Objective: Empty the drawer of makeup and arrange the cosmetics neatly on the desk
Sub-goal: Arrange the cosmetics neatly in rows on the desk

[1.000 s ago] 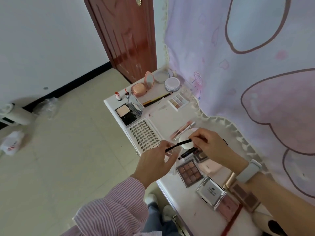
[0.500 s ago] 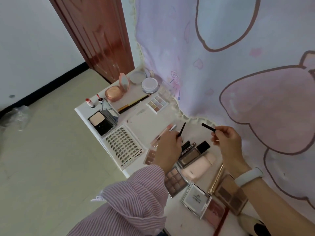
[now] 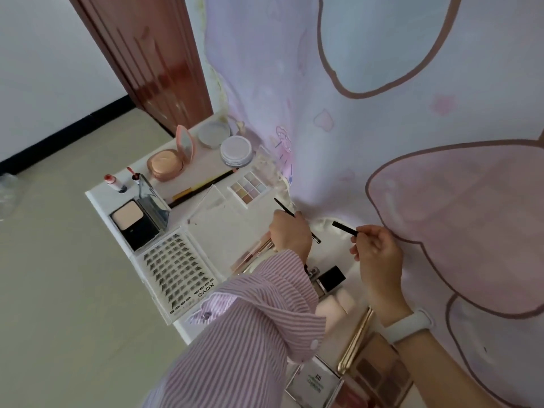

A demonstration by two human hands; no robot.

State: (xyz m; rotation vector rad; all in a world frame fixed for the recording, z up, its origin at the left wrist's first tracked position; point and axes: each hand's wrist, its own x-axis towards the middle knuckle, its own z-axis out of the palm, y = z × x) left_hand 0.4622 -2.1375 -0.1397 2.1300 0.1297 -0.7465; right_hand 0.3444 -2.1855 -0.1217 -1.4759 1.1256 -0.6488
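Desk (image 3: 206,228), white, narrow, set against a lilac printed curtain (image 3: 382,142); contents listed left to right.

Far left edge: two small red lip tubes (image 3: 113,182), upright. Just beside them, black powder compact (image 3: 138,223), lid raised. Behind it, round pink cushion compact (image 3: 166,166), mirror lid up, then two round white jars (image 3: 235,151). Front left: lash tray (image 3: 176,275) marked XOYO, lying flat. A long black-and-yellow pencil (image 3: 203,187) lies slantwise; pale eyeshadow palette (image 3: 248,185) just beyond it.

Centre: my left hand (image 3: 290,234), striped sleeve, fingers curled round a thin black liner pen (image 3: 284,208), tip pointing up and away, held above the desk.

Right of centre: my right hand (image 3: 375,248), pinching the pen's black cap (image 3: 344,227), apart from the pen.

Near edge, right: black-capped bottle (image 3: 331,278), gold tube (image 3: 354,340), brown palette (image 3: 379,375), partly hidden.
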